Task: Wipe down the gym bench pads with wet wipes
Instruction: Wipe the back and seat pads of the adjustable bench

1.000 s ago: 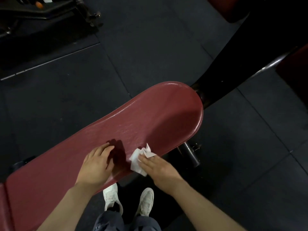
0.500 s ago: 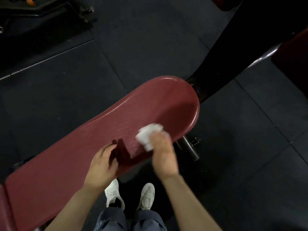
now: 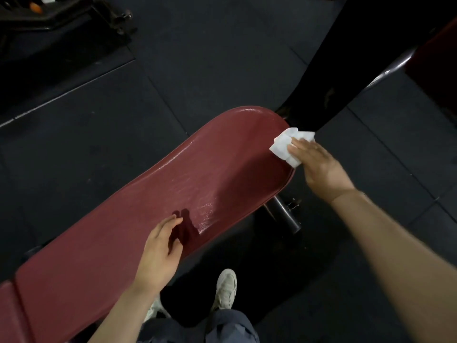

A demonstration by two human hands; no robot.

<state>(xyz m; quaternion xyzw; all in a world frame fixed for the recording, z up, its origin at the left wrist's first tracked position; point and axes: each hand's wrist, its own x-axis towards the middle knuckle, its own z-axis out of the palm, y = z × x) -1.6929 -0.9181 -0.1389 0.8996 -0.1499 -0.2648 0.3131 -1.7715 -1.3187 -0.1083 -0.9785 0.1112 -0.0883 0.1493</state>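
Left hand [image 3: 160, 253], fingers relaxed and holding nothing, rests at the near edge of the long dark-red vinyl bench pad [image 3: 138, 231], at 7 o'clock. Right hand [image 3: 319, 167] at 2 o'clock presses a crumpled white wet wipe [image 3: 284, 144] under straight fingers onto the pad's rounded end. Wiping is under way; next likely calls for a sweep back toward 8 o'clock.

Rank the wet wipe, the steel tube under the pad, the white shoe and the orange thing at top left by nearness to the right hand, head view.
From the right hand:
1. Wet wipe, under its fingers at the pad's end.
2. Steel tube, below the pad.
3. White shoe, bottom centre.
4. Orange thing, far top left.
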